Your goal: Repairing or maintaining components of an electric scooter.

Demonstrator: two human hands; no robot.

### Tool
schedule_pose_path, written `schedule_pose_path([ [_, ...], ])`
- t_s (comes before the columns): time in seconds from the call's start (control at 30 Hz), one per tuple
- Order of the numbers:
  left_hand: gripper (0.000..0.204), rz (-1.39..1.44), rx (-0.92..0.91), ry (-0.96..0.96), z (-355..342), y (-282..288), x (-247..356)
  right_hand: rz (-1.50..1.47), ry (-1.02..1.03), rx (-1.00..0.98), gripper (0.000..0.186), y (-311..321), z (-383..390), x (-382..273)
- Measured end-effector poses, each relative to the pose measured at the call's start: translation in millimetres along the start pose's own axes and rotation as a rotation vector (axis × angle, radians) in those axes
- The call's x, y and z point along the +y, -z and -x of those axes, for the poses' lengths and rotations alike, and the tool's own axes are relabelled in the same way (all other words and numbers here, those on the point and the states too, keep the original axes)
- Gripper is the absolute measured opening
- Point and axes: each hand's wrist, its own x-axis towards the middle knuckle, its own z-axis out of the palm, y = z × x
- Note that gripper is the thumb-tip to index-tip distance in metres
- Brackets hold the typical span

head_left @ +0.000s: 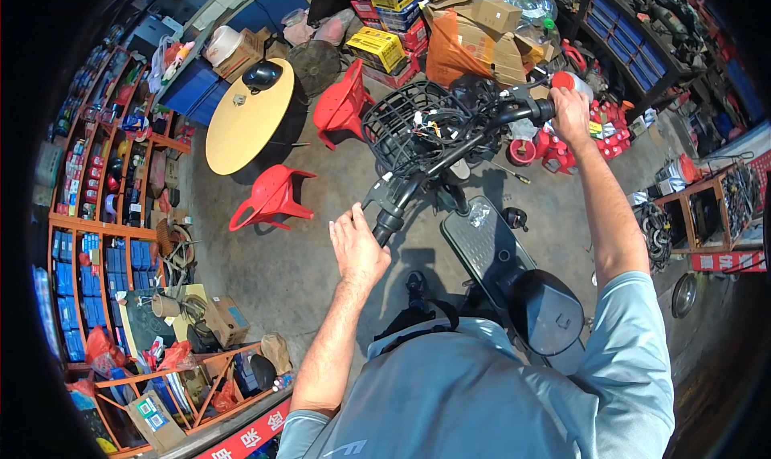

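Note:
An electric scooter stands in front of me, its black handlebar (450, 158) running from lower left to upper right. On the left grip (389, 223) lies my left hand (357, 248), closed loosely round its end, with fingers fairly straight and thumb on the near side. My right hand (570, 112) is wrapped round the right grip (543, 110), arm stretched out. Loose cables and white connectors (434, 126) lie in and over the black front basket (385, 122). The footboard (486, 238) and dark seat (546, 313) are at my right side.
Two red chairs (341, 106) and a round yellow table (241, 130) with a black helmet (262, 75) stand to the left. Cardboard boxes (482, 41) and red bottles (598, 134) are piled ahead. Stocked orange shelves (104, 226) line the left; a metal ring (684, 295) lies right.

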Motion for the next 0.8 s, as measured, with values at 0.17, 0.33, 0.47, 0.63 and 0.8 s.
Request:
schedule_pose_path([
  [0.17, 0.095, 0.006, -0.015, 0.001, 1, 1, 2, 0.037, -0.013, 0.089, 0.044, -6, 6, 1],
  [0.33, 0.100, 0.027, -0.028, -0.005, 2, 0, 1, 0.036, -0.014, 0.060, 0.044, -2, 5, -1],
  [0.47, 0.102, 0.012, -0.020, -0.015, 1, -2, 2, 0.019, -0.009, -0.025, 0.036, 1, -1, 6],
  [0.63, 0.105, 0.002, -0.018, -0.017, 1, -4, 0, 0.028, -0.043, -0.193, 0.028, 5, -7, 6],
  [0.8, 0.100, 0.047, -0.035, -0.005, 2, 1, 2, -0.005, -0.004, 0.055, 0.034, -1, 5, 1],
])
